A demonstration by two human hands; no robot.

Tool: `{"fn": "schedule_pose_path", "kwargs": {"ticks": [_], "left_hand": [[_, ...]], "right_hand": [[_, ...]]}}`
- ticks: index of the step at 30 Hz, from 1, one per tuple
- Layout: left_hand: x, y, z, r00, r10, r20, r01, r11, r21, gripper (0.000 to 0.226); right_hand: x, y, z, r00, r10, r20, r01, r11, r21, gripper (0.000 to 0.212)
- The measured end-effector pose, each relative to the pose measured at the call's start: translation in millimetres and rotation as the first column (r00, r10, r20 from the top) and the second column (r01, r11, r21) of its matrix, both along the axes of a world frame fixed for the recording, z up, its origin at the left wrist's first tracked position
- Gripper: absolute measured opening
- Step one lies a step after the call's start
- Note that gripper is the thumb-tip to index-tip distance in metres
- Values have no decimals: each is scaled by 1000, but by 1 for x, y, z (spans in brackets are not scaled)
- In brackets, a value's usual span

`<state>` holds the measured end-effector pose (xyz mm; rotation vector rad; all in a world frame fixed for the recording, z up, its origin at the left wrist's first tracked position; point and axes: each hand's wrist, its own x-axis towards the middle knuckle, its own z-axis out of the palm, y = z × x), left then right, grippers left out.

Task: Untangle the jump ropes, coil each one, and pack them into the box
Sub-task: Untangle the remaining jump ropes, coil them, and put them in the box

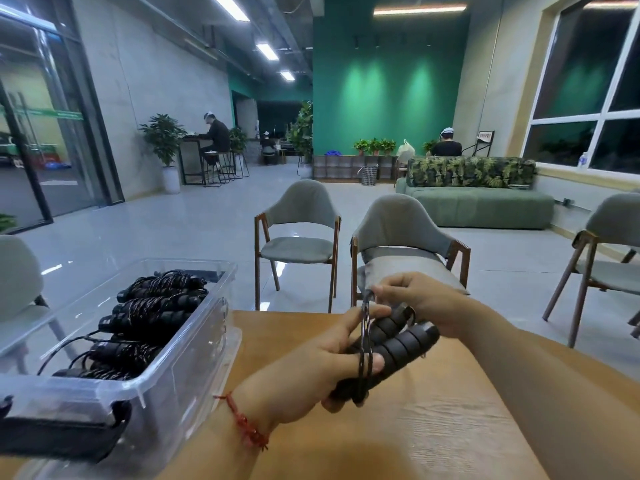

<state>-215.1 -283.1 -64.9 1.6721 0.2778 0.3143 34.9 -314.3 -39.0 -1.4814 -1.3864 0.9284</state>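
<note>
Handles [398, 344]: black, ribbed. Box [194, 375]: clear plastic. Packed ropes [152, 306]: black with pale flecks. Table [433, 427]: light wood grain. Bracelet [244, 424] (left wrist): red. Chairs [298, 216]: grey, brown frames. Far wall [381, 91]: green. Far sofa [478, 206]: green, leaf-print backrest.

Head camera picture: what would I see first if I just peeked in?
Probably the two hands in the middle: the left hand grips a jump rope's black handles above the wooden table while the right hand pinches its cord. Next, the clear box at the left, holding coiled ropes, and the glowing green wall far behind.
</note>
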Motion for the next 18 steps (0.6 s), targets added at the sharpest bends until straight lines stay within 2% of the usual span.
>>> {"fn": "schedule_pose_path", "kwargs": {"ticks": [5,10,12,14,16,18], "left_hand": [[2,-5,-12,993,109,-51,-106,992,66,60],[1,-8,-16,992,124,-38,-121,990,78,63],[1,-9,-15,983,184,-17,-182,979,94,61],[2,-8,-15,972,232,27,-234,969,80,59],[2,-4,-18,961,266,82,-269,962,40,60],[3,6,-24,929,344,139,-348,938,6,57]], "right_hand": [[-19,-7,-36,935,-13,-354,-21,996,-90,28],[-22,-7,-49,777,-122,-617,59,991,-122,31],[-14,-8,-56,856,-156,-492,121,987,-103,23],[-11,-13,-64,928,-155,-340,149,988,-45,27],[-13,-19,-70,956,-127,-265,116,992,-56,24],[-16,-24,-70,989,-94,-111,89,995,-51,33]]}}
